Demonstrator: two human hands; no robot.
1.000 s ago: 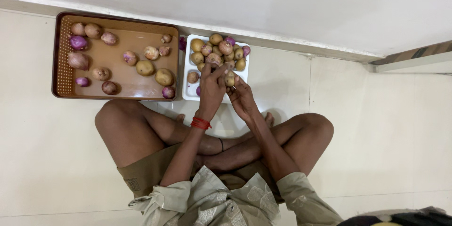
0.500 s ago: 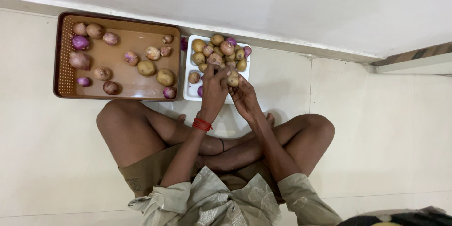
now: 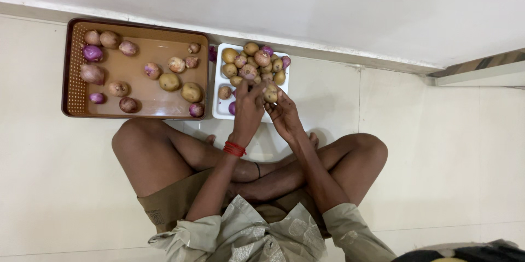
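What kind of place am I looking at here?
Probably a home floor, not a workbench: pale floor tiles against a wall, with a brown tray and white tray of potatoes and onions.

A single view is given, taken from the head and aimed almost straight down. The crossed legs, the floor (image 3: 437, 147) and two trays against the wall (image 3: 328, 0) are seen from moderately near.
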